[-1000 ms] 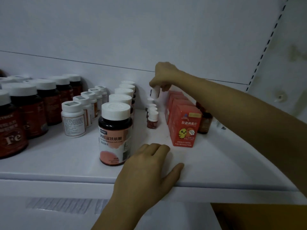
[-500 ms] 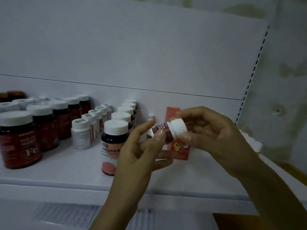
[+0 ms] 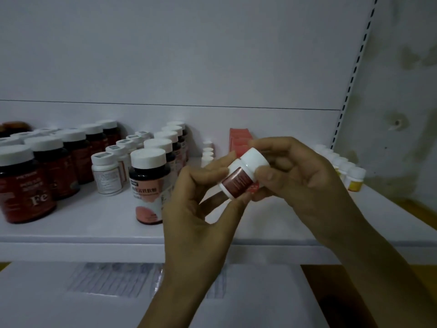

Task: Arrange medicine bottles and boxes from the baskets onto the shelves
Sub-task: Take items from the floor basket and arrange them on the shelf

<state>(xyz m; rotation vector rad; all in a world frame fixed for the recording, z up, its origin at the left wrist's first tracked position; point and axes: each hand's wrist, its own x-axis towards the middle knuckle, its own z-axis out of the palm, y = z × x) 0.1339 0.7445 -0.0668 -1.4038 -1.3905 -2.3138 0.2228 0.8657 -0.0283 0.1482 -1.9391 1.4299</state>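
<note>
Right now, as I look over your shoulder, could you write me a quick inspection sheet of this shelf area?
Surface: white shelf, with bottles standing in rows running front to back.
Job's things: small bottle with white cap and brown label, held tilted in front of the shelf. Fe bottles, pink-label bottle, white bottles, orange boxes and yellow-label bottles stand on the shelf. No basket in view.
Clutter: nothing seen.
Hands: left hand pinches the small bottle's base; right hand grips its cap.
Cables: nothing seen.
Surroundings: slotted upright and a stained wall at right.
</note>
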